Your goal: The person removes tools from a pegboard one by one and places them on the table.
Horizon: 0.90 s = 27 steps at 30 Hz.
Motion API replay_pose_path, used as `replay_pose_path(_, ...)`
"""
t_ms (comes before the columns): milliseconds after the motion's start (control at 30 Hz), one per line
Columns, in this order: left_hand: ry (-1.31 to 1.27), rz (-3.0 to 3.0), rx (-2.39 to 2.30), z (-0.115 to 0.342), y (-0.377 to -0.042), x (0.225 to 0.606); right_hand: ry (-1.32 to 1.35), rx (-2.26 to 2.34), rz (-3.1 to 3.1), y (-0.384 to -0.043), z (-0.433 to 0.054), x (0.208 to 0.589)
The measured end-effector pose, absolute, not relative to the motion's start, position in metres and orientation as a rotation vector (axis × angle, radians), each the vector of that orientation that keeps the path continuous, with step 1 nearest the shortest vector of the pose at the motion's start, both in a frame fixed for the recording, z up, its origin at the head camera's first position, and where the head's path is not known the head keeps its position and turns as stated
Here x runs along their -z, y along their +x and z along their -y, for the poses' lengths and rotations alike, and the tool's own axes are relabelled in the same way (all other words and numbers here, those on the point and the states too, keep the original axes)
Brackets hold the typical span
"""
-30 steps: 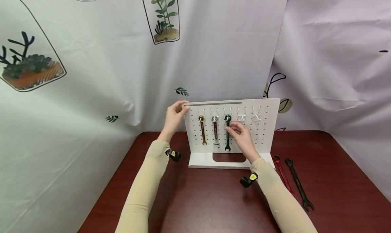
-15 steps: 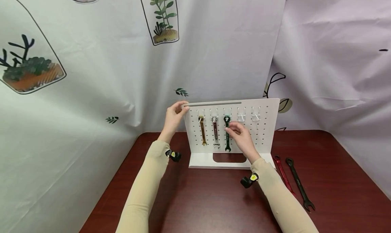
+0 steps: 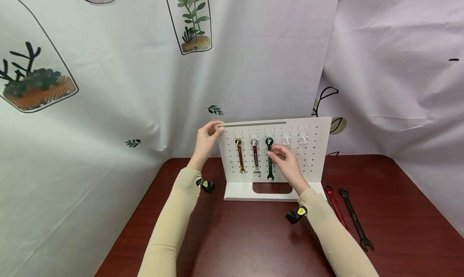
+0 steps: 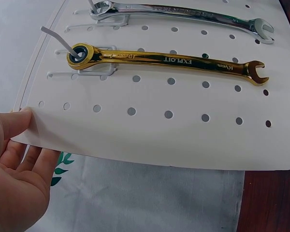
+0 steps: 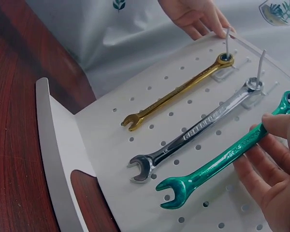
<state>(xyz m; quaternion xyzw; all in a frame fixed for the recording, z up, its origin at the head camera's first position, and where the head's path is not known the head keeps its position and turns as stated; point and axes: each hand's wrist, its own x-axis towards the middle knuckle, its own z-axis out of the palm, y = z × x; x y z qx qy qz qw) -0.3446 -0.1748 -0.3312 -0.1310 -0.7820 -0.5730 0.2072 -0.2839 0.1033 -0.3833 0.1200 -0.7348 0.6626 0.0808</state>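
Observation:
A white pegboard (image 3: 232,176) stands upright on a flat base, and my left hand (image 3: 206,139) pinches its upper left corner between thumb and fingers. My right hand (image 3: 288,162) holds a green combination wrench (image 5: 217,164) by the shaft, thumb in front and fingers behind. The green wrench's ring end is on a hook, its open jaw pointing down. Left of it hang a silver wrench (image 5: 198,126) and, nearest my left hand, a gold wrench (image 4: 169,59) marked 10mm. Each has its ring over a white hook.
Two vacant hooks, the nearer one a wire hook (image 3: 286,140), sit right of the green wrench. A red wrench (image 3: 336,206) and a black wrench (image 3: 355,218) lie on the dark red table (image 3: 246,236) by my right forearm. A printed curtain (image 3: 253,67) hangs behind the board.
The green wrench's ring end has shifted slightly left and down on its hook since a second ago. Both hands stay in nearly the same places.

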Motion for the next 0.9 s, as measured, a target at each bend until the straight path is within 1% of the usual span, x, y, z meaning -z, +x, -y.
replay_pose_path(700,-0.377,2.161,1.617,0.175,-0.342,0.33,0.397,-1.895,2.218,-0.272,-0.106,0.377)
replay_pose_path(900,-0.371,2.168,1.607,0.175,-0.343,0.33,0.41,-1.87,2.225,-0.274,-0.106,0.38)
